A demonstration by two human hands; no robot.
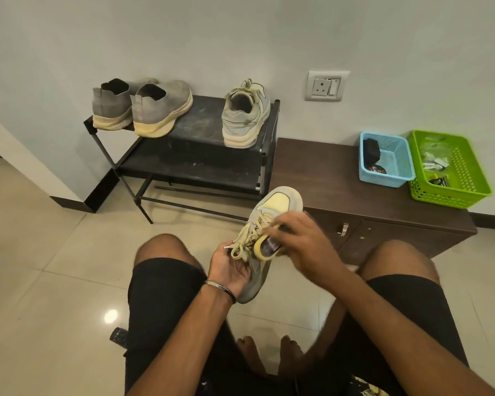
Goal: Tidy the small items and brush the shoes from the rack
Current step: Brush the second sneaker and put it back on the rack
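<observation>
A pale laced sneaker (272, 221) is held between the knees of a seated person, above the tiled floor (40, 252), toe pointing away toward the rack (200, 155). The left hand (235, 270) is cupped under the heel and side of the sneaker, fingers curled round it, with the loose laces (249, 241) draped over the fingers. The right hand (303, 241) is laid over the sneaker's opening, fingers bent down at the yellow collar; whether something is pinched there or only touched cannot be told, as the fingertips are partly hidden and blurred.

On the rack's top shelf, a matching sneaker (245, 118) is set at the right end, heel toward the camera, and a grey pair (140, 107) is set at the left end, side by side and touching. The lower shelf is seen beneath.

Just right of the rack a low brown cabinet (326, 172) is placed against the wall. On its top, at the far right, a blue basket (386, 160) and a green basket (449, 170) are set touching each other. A dark block is seen in the blue one; small pale and dark items are seen in the green one, too small to name. A wall socket (325, 85) is mounted above the cabinet. A remote (119, 337) is lying on the floor by the left thigh
</observation>
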